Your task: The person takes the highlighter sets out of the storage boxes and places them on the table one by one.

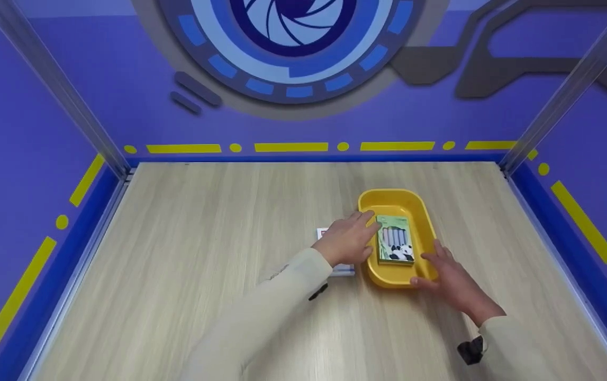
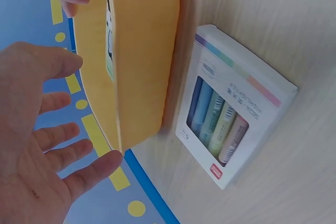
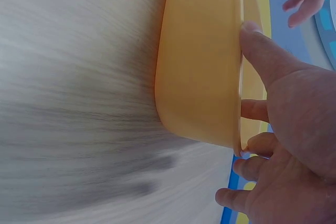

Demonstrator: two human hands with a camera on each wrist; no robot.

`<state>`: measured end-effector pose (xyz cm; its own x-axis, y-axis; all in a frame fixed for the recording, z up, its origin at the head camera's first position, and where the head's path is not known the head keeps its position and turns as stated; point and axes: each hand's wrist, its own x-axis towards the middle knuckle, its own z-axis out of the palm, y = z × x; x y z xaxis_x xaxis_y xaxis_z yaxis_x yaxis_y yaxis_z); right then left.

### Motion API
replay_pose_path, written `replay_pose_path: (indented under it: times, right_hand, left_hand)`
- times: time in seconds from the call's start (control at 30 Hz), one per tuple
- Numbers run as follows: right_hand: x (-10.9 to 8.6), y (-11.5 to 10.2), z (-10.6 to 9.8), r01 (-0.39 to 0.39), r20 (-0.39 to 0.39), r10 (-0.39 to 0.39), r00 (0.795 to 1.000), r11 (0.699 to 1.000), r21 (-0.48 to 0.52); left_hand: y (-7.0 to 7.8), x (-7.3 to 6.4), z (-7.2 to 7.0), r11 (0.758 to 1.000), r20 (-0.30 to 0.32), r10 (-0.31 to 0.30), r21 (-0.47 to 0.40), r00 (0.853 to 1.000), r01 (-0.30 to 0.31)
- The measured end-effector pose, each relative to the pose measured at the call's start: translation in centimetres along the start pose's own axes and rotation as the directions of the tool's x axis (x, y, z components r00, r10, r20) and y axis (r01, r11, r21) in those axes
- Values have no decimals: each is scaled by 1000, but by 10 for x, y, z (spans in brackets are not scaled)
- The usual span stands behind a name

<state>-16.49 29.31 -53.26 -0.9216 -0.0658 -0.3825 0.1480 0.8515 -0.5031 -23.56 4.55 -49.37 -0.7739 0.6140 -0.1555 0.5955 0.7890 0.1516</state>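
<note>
A yellow plastic basket (image 1: 396, 197) stands right of centre on the table. Inside lies a green box (image 1: 396, 241) with coloured sticks and a panda pictured on it. My left hand (image 1: 346, 239) reaches over the basket's left rim, fingers spread loosely and holding nothing; the left wrist view shows the palm (image 2: 31, 182) beside the rim. At the near right corner, my right hand (image 1: 454, 278) holds the rim, thumb on the near edge and index finger inside. Left of the basket lies a white box of highlighters (image 2: 231, 114), mostly hidden under my left hand in the head view.
The wooden tabletop (image 1: 202, 238) is enclosed by blue-purple panels (image 1: 282, 129) at the back and both sides. Metal posts (image 1: 70, 95) rise at the back corners. The basket stands nearer the right side panel than the left.
</note>
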Motion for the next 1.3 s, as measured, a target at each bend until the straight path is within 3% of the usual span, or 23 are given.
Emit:
replay_pose_path:
  times: [0.3,0.97,1.3]
  right_hand:
    - [-1,0,0,26,-15,-26,1000,1000,-9]
    - [-4,1,-1,7,-3,-7,1000,1000,21]
    - [-1,2,1,39,-29,-40,999,999,-18]
  left_hand:
    - [7,5,0,998,-40,51,29,998,-49]
    - [19,13,3,999,14,42,8,999,-42]
    - [20,18,10,999,-13,48,-3,999,-48]
